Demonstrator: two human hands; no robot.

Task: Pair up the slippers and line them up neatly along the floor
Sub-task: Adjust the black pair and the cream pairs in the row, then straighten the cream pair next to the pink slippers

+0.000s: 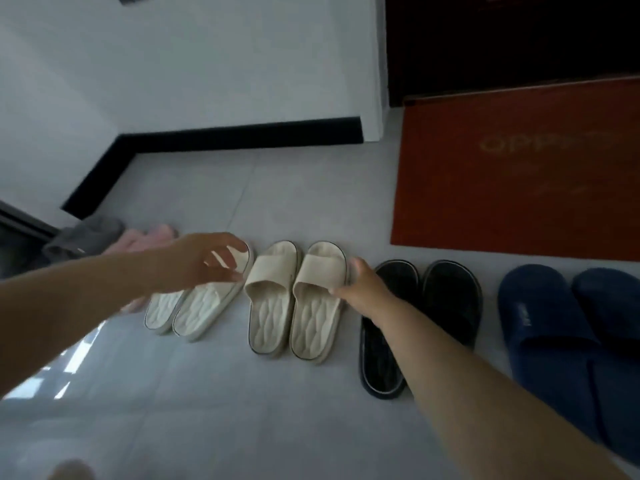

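Observation:
Slippers stand in a row on the grey tiled floor. From the left: a grey slipper (86, 233), a pink pair (145, 237), a white pair (201, 306), a beige pair (294, 299), a black pair (415, 306) and a dark blue pair (571, 327). My left hand (204, 261) hovers over the strap of the right white slipper, fingers spread and curled. My right hand (360, 289) presses against the outer side of the right beige slipper (320, 299), thumb up by the strap. My right forearm crosses over the left black slipper.
A red doormat (519, 168) lies beyond the black and blue pairs, in front of a dark door (502, 39). A white wall with a black skirting board (239, 135) runs behind the row. Bare tiles lie in front of the slippers.

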